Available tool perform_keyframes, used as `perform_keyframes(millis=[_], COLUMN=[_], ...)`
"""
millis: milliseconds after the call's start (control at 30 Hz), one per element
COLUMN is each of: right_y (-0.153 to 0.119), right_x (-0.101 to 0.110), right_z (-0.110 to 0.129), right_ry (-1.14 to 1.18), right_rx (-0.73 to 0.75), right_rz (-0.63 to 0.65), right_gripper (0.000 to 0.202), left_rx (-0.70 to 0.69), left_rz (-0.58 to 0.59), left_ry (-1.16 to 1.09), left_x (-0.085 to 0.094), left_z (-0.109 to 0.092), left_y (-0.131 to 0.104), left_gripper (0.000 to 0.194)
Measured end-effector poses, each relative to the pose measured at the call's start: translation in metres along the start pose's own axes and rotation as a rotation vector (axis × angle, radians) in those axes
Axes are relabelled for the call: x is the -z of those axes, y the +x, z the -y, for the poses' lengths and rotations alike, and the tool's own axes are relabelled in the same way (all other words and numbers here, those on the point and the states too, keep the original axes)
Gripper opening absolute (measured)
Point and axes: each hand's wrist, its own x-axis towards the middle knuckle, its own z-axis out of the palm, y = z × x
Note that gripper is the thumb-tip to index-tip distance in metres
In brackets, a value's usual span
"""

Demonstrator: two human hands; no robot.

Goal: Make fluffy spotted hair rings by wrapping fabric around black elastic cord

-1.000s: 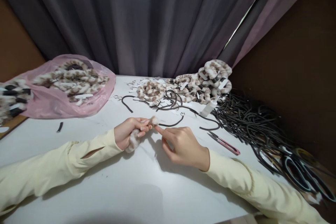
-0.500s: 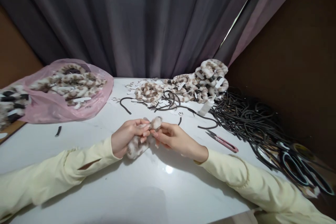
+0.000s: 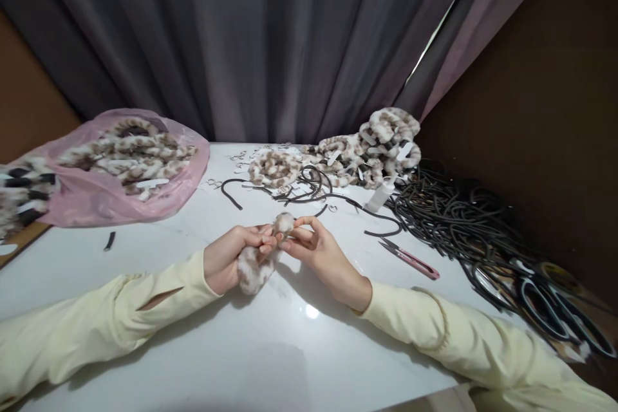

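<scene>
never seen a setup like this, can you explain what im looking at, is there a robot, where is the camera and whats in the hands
There is no robot here, just a person's two bare hands. The only camera sits on the person's head, so you look forward and down, much as they would.

The left hand grips a fluffy brown-and-white piece. The right hand has its fingertips by the upper end; whether they pinch it is hard to tell.

On the white table, a pink bag of similar fluffy pieces lies at the left. More fluffy rings are piled at the back, near a white bottle. To the right are a heap of black cords and small pink snips.
</scene>
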Motion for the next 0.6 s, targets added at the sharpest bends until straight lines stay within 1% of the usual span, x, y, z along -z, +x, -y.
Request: perform_keyframes(millis=[67,233,333,400,433,500,533,600], right_y=[0.0,0.001,0.001,0.0,0.0,0.0,0.0,-0.001], right_x=[-0.001,0.0,0.0,0.0,0.0,0.001,0.001,0.001], right_z=[-0.001,0.0,0.002,0.002,0.002,0.003,0.003,0.005], right_ry=[0.033,-0.075,-0.103,-0.113,-0.122,-0.175,-0.23,-0.369], right_rx=[-0.016,0.072,0.037,-0.001,-0.014,-0.006,0.01,0.041], right_rz=[0.026,-0.04,0.042,0.081,0.073,0.013,-0.024,-0.074], right_gripper=[0.033,0.028,0.026,0.023,0.022,0.019,0.016,0.012], left_rx=[0.01,0.022,0.016,-0.009,-0.034,-0.132,-0.204,-0.386], left_rz=[-0.002,0.011,0.045,0.073,0.089,0.114,0.125,0.126], left_ry=[-0.042,-0.083,-0.06,0.015,0.07,0.196,0.266,0.425], left_x=[-0.001,0.001,0.002,0.004,0.005,0.008,0.009,0.011], left_z=[-0.001,-0.001,-0.001,0.001,0.002,0.005,0.007,0.01], left_y=[-0.001,-0.004,-0.004,-0.003,-0.003,0.0,0.001,0.004], left_gripper=[0.027,0.028,0.023,0.019,0.016,0.009,0.008,0.015])
